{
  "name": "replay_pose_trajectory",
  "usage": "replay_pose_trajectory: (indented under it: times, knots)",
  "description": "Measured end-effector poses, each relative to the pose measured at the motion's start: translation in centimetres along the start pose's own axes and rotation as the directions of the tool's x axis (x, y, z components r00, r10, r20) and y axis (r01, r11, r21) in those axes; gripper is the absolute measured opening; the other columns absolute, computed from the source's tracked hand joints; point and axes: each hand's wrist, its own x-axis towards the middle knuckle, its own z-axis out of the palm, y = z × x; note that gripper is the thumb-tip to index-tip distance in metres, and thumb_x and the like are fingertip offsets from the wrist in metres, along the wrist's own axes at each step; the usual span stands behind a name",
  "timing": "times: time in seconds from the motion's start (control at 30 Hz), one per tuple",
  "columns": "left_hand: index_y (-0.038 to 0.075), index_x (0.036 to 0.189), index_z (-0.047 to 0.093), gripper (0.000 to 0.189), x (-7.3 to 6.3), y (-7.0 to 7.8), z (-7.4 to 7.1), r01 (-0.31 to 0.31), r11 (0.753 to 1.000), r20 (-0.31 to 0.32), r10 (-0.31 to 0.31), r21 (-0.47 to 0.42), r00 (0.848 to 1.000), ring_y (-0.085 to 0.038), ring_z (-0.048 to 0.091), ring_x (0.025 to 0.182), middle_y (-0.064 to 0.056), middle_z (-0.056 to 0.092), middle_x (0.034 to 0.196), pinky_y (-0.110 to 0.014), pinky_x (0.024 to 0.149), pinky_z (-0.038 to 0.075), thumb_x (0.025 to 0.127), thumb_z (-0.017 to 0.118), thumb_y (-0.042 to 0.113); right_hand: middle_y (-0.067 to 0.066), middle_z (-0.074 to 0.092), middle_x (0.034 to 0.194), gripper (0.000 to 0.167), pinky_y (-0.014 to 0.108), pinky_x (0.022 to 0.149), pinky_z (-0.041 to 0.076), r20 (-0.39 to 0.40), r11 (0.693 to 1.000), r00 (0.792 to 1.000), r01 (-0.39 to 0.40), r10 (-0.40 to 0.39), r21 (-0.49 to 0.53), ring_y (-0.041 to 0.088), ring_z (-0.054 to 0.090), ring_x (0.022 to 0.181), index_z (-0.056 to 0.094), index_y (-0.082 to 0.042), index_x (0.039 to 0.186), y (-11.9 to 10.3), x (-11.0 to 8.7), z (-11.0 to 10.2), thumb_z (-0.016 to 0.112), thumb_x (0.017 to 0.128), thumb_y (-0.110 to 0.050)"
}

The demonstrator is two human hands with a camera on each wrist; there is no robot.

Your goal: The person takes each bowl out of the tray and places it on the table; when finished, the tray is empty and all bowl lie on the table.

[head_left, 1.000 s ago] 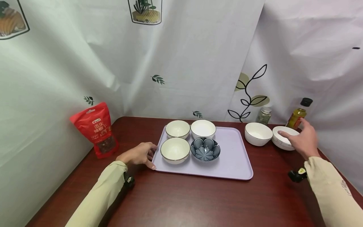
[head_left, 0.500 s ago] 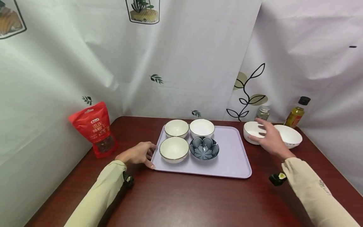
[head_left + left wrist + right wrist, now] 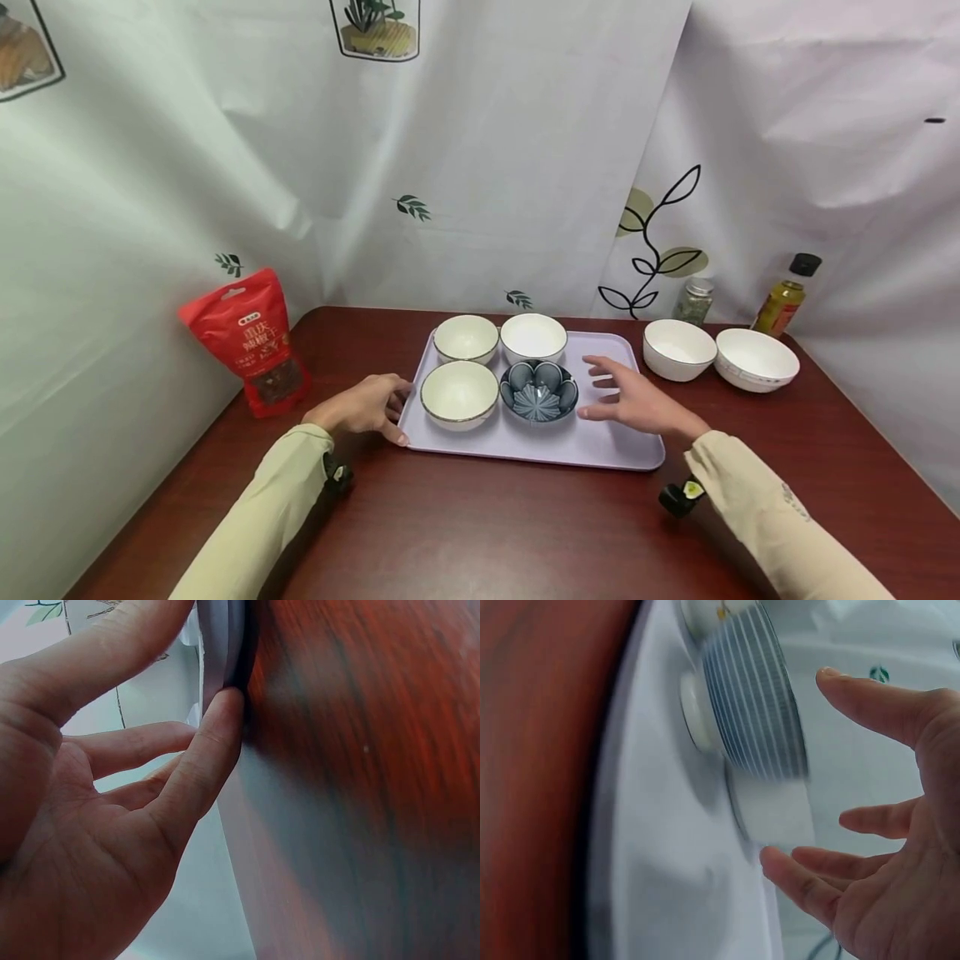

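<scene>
A lilac tray [image 3: 607, 437] on the table bears three white bowls, at back left [image 3: 467, 337], at back right [image 3: 534, 337] and at front left [image 3: 459, 393], plus a dark blue petal-patterned bowl [image 3: 538, 402] at front right. My left hand [image 3: 367, 408] rests at the tray's left edge near its front corner, fingertips touching the rim in the left wrist view. My right hand [image 3: 637, 400] hovers over the tray's right part, fingers spread and holding nothing. Its fingertips point at the blue bowl, whose striped outside shows in the right wrist view; a small gap separates them.
Two more white bowls, one deep [image 3: 678, 358] and one wider [image 3: 757, 367], stand right of the tray. Behind them are a spice jar [image 3: 693, 302] and an oil bottle [image 3: 782, 307]. A red food pouch [image 3: 255, 342] leans against the cloth wall at left.
My right hand has moved left, from the wider white bowl, past the deep one, to beside the blue bowl. My left hand has stayed at the tray's edge.
</scene>
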Motion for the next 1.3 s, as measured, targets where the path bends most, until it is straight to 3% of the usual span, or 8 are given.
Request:
replay_pose_trajectory:
  times: [0.13, 0.27, 0.53, 0.8, 1.07, 1.3]
  knots:
    - [-0.014, 0.136, 0.051, 0.086, 0.0, 0.0, -0.1, 0.001, 1.000, 0.006, -0.001, -0.005, 1.000, -0.026, 0.071, 0.099, -0.025, 0.058, 0.127, -0.033, 0.082, 0.063, 0.065, 0.094, 0.008, 0.033, 0.045, 0.146, 0.092, 0.052, 0.103, 0.054, 0.017, 0.997, 1.000, 0.024, -0.025, 0.069, 0.048, 0.050, 0.131, 0.029, 0.009, 0.151, -0.4, 0.8, 2.0, 0.082, 0.083, -0.022]
    - [-0.015, 0.135, 0.051, 0.085, 0.0, 0.2, -0.1, 0.004, 1.000, 0.009, -0.004, -0.011, 1.000, -0.027, 0.071, 0.099, -0.026, 0.058, 0.126, -0.033, 0.083, 0.063, 0.065, 0.094, 0.007, 0.030, 0.046, 0.146, 0.094, 0.051, 0.104, 0.053, -0.002, 0.996, 0.999, 0.040, -0.040, 0.073, 0.045, 0.052, 0.129, 0.029, 0.008, 0.152, -0.6, 1.4, 3.3, 0.084, 0.081, -0.022]
    - [-0.015, 0.135, 0.051, 0.086, 0.0, 0.1, -0.1, 0.002, 1.000, 0.004, -0.002, 0.007, 1.000, -0.027, 0.071, 0.099, -0.025, 0.059, 0.126, -0.033, 0.082, 0.063, 0.065, 0.094, 0.009, 0.025, 0.045, 0.152, 0.105, 0.059, 0.123, 0.029, -0.061, 0.996, 0.998, 0.022, -0.017, 0.083, 0.041, 0.040, 0.143, 0.031, 0.004, 0.153, -1.6, 2.5, 4.7, 0.090, 0.072, -0.026]
    - [-0.014, 0.135, 0.051, 0.086, 0.0, 0.0, -0.1, 0.004, 1.000, 0.008, -0.004, -0.001, 1.000, -0.027, 0.071, 0.099, -0.025, 0.059, 0.126, -0.034, 0.083, 0.063, 0.065, 0.094, 0.009, 0.025, 0.053, 0.144, 0.106, 0.059, 0.120, 0.033, -0.121, 0.991, 0.990, 0.085, -0.072, 0.106, 0.040, 0.048, 0.136, 0.036, 0.006, 0.150, -2.0, 3.5, 5.7, 0.094, 0.064, -0.019]
    - [-0.014, 0.136, 0.050, 0.087, -0.1, 0.1, -0.2, 0.011, 1.000, 0.010, -0.012, 0.013, 1.000, -0.027, 0.071, 0.099, -0.026, 0.060, 0.127, -0.036, 0.083, 0.063, 0.065, 0.094, 0.010, 0.024, 0.056, 0.139, 0.106, 0.058, 0.115, 0.039, -0.175, 0.998, 0.984, 0.004, 0.007, 0.058, 0.039, 0.052, 0.130, 0.043, 0.000, 0.148, -2.1, 3.4, 6.1, 0.095, 0.060, -0.028]
    - [-0.014, 0.137, 0.050, 0.088, -0.1, 0.3, -0.2, 0.015, 1.000, 0.006, -0.016, 0.020, 1.000, -0.027, 0.071, 0.099, -0.025, 0.060, 0.127, -0.036, 0.084, 0.063, 0.065, 0.094, 0.010, 0.026, 0.050, 0.147, 0.111, 0.057, 0.118, 0.037, -0.206, 0.999, 0.978, -0.041, 0.043, 0.015, 0.041, 0.048, 0.138, 0.041, 0.003, 0.149, -1.8, 2.6, 5.7, 0.095, 0.059, -0.035]
